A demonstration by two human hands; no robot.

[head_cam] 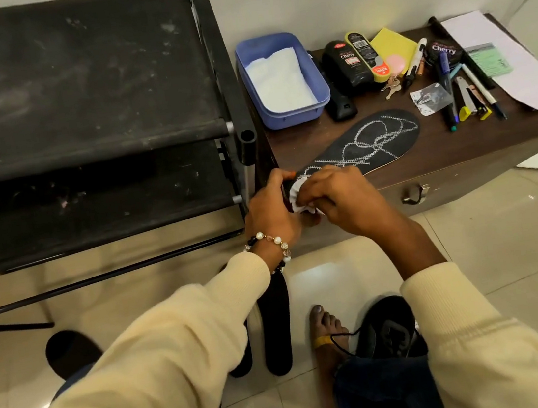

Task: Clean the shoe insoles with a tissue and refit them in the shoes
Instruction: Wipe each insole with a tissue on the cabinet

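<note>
One head-worn view looks steeply down, close over the cabinet (427, 160) front edge.

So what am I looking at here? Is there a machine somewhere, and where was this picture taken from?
No machine: this is a person working with bare hands, and the one picture comes from a camera worn on their head, looking down. The left hand grips the heel end of a black insole that lies on a brown cabinet. The right hand pinches a white tissue against that end, to clean it. Also on the cabinet: a blue box with white tissue inside, black polish bottles, pens and papers. To the left stands a black shoe rack. On the floor below are more dark insoles and a black shoe.
</note>
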